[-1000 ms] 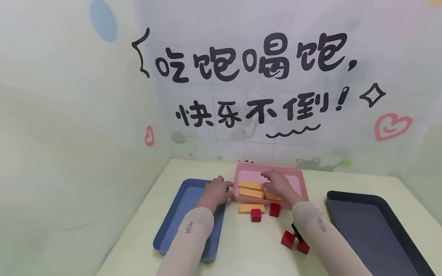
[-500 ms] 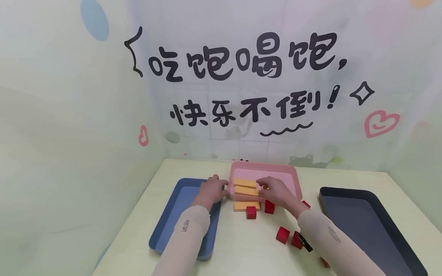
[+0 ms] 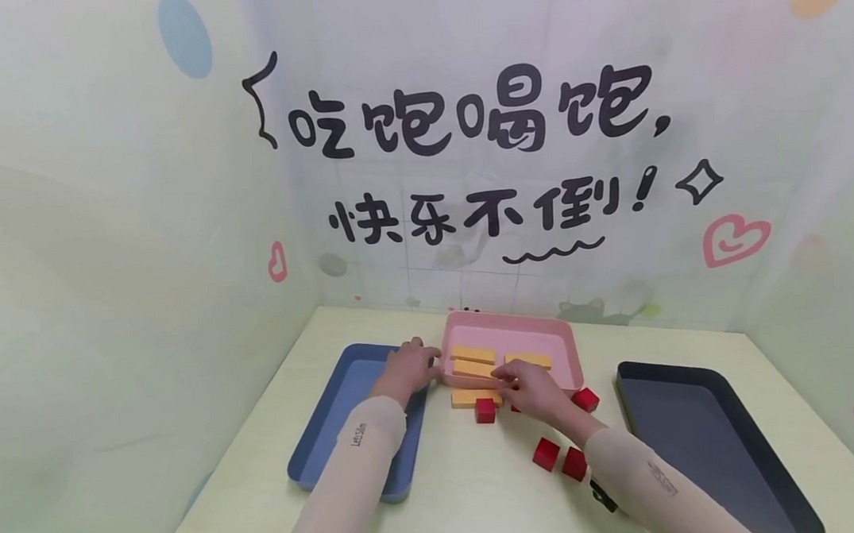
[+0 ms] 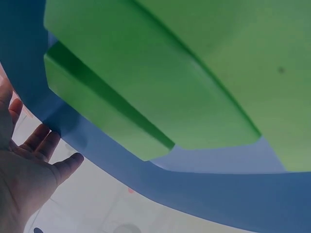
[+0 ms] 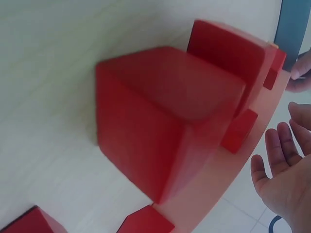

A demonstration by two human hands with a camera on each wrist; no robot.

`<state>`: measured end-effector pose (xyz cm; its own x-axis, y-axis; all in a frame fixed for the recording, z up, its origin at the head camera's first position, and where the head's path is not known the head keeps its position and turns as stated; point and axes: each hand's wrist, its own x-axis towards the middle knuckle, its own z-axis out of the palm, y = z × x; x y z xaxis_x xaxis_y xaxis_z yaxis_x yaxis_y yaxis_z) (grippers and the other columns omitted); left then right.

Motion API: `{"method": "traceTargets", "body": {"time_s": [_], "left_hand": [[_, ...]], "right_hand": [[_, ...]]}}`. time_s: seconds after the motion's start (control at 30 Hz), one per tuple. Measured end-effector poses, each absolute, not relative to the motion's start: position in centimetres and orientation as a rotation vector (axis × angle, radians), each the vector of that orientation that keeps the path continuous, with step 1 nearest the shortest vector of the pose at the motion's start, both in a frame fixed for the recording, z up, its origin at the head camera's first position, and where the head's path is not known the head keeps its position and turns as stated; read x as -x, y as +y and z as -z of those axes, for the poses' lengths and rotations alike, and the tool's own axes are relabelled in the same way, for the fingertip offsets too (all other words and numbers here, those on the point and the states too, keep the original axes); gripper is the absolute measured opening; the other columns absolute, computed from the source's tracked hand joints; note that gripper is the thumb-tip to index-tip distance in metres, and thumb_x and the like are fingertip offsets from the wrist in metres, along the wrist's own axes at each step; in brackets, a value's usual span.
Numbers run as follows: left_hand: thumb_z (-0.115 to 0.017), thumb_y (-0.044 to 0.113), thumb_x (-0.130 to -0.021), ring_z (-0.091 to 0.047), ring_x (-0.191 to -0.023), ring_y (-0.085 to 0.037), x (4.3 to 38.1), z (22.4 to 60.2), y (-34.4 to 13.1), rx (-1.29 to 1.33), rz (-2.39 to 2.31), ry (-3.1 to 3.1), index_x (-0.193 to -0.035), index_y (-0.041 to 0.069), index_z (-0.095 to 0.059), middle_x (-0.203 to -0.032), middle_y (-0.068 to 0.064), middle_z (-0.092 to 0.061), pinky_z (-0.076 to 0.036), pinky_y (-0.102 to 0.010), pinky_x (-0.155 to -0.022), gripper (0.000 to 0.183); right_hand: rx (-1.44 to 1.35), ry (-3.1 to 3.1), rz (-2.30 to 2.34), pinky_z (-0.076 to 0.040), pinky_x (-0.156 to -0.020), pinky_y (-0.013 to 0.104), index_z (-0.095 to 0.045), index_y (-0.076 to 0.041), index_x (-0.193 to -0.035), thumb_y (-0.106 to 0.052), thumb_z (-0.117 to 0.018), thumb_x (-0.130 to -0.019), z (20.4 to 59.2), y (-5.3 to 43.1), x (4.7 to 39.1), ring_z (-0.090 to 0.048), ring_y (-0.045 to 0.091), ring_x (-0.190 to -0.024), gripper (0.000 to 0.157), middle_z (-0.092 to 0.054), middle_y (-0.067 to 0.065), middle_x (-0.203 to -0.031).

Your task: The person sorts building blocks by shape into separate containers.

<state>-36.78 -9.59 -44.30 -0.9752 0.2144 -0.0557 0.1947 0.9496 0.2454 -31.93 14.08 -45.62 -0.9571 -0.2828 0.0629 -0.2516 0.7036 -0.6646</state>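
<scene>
My left hand (image 3: 408, 369) is at the far right corner of the blue tray (image 3: 319, 422). In the left wrist view, its fingertips are at the tray's outer rim, and green blocks (image 4: 126, 82) lie inside. My right hand (image 3: 536, 390) hovers over the near edge of the pink tray (image 3: 508, 320), fingers loosely bent and nothing seen in them. Yellow blocks (image 3: 473, 369) lie in that tray to the left, with another yellow block (image 3: 527, 361) behind the hand. In front of the tray are a yellow block (image 3: 467, 398) and a red cube (image 3: 485, 411); another red cube is mostly hidden by the hand.
A dark grey tray (image 3: 706, 437) stands on the right. More red cubes (image 3: 546, 454) are scattered on the table (image 3: 472, 487) between the trays, one cube (image 3: 585, 400) beside the pink tray's near right corner. A printed wall sheet (image 3: 414, 291) closes off the back.
My right hand has drawn back from inside the pink tray toward its near edge, uncovering the yellow block on the right. The left hand stays at the blue tray. The head view has shifted slightly.
</scene>
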Motion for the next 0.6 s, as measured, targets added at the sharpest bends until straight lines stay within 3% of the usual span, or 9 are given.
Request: {"method": "traceTargets", "body": {"time_s": [0.3,0.43,0.53,0.6], "left_hand": [[-0.064,0.036,-0.097,-0.053,-0.115,-0.031,36.4,43.9,-9.6,-0.330,-0.350,3.031,-0.134,0.021,-0.064,-0.124,-0.012,-0.054,-0.040,-0.056,-0.103,0.040],[-0.064,0.036,-0.097,-0.053,-0.116,-0.031,36.5,44.0,-9.6,-0.321,-0.349,3.026,-0.134,0.021,-0.064,-0.125,-0.012,-0.054,-0.039,-0.055,-0.104,0.040],[-0.064,0.035,-0.097,-0.052,-0.117,-0.031,36.6,44.1,-9.6,-0.314,-0.357,3.022,-0.135,0.021,-0.063,-0.126,-0.012,-0.054,-0.038,-0.056,-0.105,0.040],[-0.064,0.035,-0.097,-0.052,-0.117,-0.032,36.6,44.1,-9.6,-0.314,-0.361,3.022,-0.134,0.021,-0.063,-0.126,-0.012,-0.054,-0.038,-0.057,-0.105,0.040]], "right_hand": [[0.673,2.957,0.867,-0.050,-0.073,0.033,-0.073,-0.008,-0.114,-0.006,-0.071,-0.089,46.1,13.6,31.1,-0.052,0.016,-0.078,0.025,-0.064,0.000,-0.093],[0.740,3.037,0.708,-0.049,-0.091,0.050,-0.072,-0.008,-0.112,-0.005,-0.071,-0.088,46.7,13.3,30.9,-0.050,0.017,-0.074,0.024,-0.058,-0.002,-0.082],[0.735,3.047,0.632,-0.035,-0.104,0.066,-0.071,-0.009,-0.115,-0.006,-0.071,-0.089,46.9,13.2,30.7,-0.050,0.018,-0.077,0.026,-0.052,-0.004,-0.076],[0.734,3.049,0.607,-0.028,-0.107,0.070,-0.070,-0.009,-0.118,-0.005,-0.071,-0.089,47.0,13.1,30.6,-0.053,0.019,-0.081,0.029,-0.055,-0.004,-0.078]]}}
